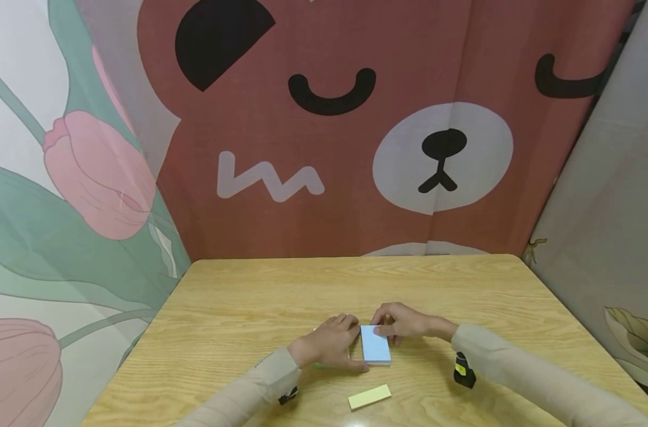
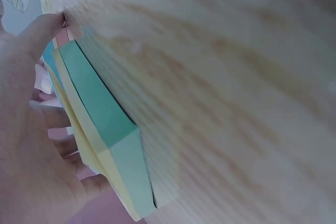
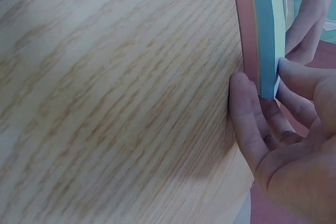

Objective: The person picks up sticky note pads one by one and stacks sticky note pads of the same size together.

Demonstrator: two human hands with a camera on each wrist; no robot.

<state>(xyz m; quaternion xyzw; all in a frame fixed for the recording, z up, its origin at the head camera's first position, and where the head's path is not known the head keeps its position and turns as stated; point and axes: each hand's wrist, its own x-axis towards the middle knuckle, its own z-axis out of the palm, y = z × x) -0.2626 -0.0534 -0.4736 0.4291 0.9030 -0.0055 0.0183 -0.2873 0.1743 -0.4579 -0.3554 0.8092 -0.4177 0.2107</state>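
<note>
A stack of sticky note pads (image 1: 375, 347), blue on top with pink beneath, lies on the table. My right hand (image 1: 401, 322) pinches its upper right end; in the right wrist view the thumb is on the blue side and fingertips (image 3: 241, 85) are by the pink. To its left, my left hand (image 1: 330, 344) arches over a green and yellow sticky note stack (image 2: 100, 103). The left thumb (image 2: 44, 30) reaches the blue and pink stack's near corner, and its fingers bend toward the far corner. The left palm hides most of the green and yellow stack in the head view.
A narrow yellow note pad (image 1: 369, 397) lies nearer to me on the wooden table (image 1: 238, 308). Behind the table hangs a bear-printed cloth (image 1: 345, 225), with a tulip-printed cloth (image 1: 99, 178) at the left.
</note>
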